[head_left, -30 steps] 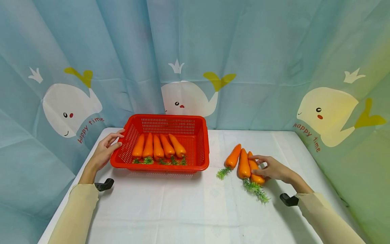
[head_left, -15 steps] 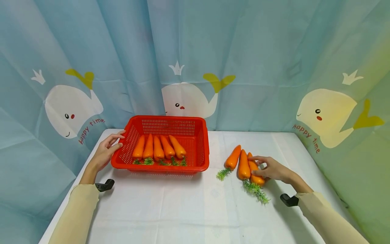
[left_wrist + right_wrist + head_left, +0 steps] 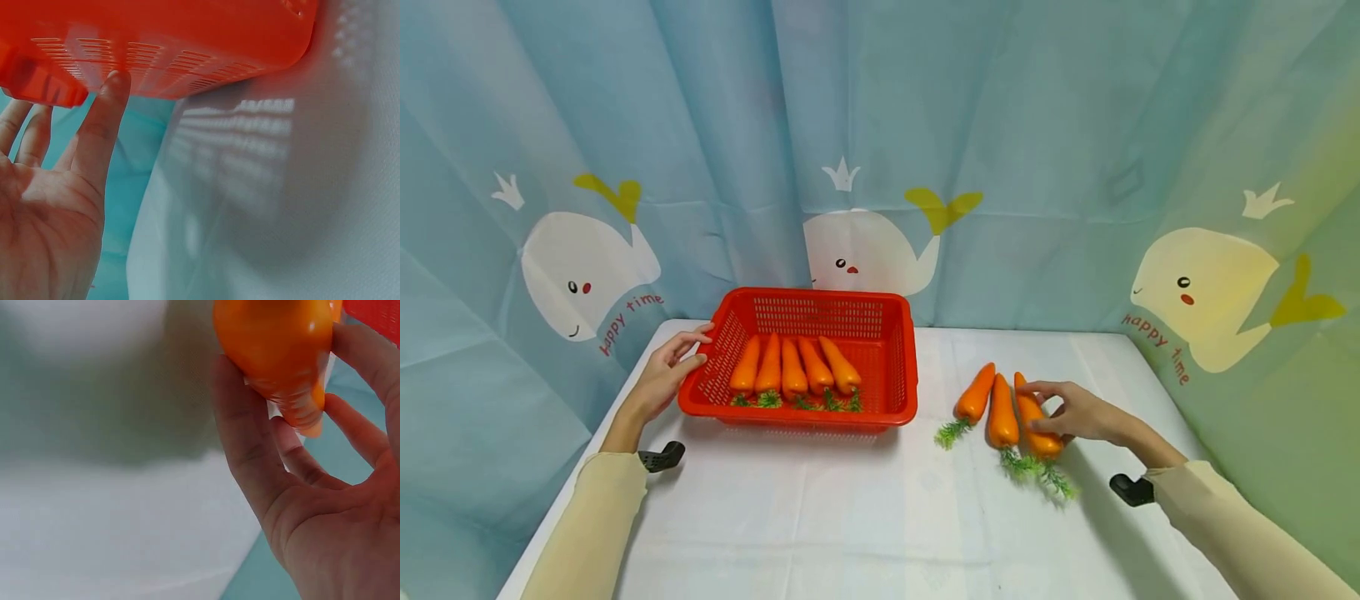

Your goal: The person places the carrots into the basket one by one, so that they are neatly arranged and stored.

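Carrot (image 3: 1036, 417), rightmost of three lying side by side on the table (image 3: 880, 517), is gripped by the right hand (image 3: 1078, 414), fingers curled round it. Left hand (image 3: 664, 379) rests straight-fingered against the red basket (image 3: 895, 392).

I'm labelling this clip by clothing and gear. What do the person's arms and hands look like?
Both arms wear long, pale cream-yellow sleeves reaching to the wrists. A small black device sits under each wrist. The left hand and right hand are bare: no gloves, and no rings or watch that I can see.
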`<state>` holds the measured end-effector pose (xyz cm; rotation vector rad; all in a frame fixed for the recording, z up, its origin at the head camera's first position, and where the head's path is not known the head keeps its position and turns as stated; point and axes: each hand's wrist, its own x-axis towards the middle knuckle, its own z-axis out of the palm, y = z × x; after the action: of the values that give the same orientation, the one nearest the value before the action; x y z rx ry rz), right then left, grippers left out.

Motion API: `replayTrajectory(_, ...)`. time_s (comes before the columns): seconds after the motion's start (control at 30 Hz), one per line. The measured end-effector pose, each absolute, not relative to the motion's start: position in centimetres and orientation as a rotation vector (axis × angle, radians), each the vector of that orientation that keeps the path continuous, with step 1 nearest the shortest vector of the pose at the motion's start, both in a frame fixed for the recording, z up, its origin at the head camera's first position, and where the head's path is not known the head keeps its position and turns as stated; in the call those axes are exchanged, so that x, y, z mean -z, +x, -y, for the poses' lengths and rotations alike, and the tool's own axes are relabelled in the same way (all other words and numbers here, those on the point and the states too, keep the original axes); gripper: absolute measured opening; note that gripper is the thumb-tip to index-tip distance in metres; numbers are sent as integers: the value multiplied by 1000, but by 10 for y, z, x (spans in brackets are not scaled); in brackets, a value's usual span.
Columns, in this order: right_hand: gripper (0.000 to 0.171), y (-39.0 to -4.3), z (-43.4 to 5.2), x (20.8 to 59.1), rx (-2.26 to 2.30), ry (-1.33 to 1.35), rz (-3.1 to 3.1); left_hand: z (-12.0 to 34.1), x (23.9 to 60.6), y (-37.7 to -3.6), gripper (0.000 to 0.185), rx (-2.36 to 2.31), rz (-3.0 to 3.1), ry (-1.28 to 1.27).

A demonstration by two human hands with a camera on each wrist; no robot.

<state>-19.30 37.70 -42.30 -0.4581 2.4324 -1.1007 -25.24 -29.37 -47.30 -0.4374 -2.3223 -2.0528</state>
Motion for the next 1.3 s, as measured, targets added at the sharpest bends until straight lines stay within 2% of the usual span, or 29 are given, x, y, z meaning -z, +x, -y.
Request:
replayTrajectory(0.33,70,-198,-381,386,1155,-482,-2482,295,474,-252,28,2057,2326,-431)
replayTrajectory(0.73,66,-200,-375,352,1415,-460,-2555,296,477,-249,28,2073,2317,-435)
replayTrajectory(1.07,63,-204,-369,346,1611,-488,-2517,295,479,-249,32,2039,2336,-425)
replayTrajectory(1.3,67,-215,-345,342,1614,-464,-2491,293,477,-252,32,2011,2347,-421)
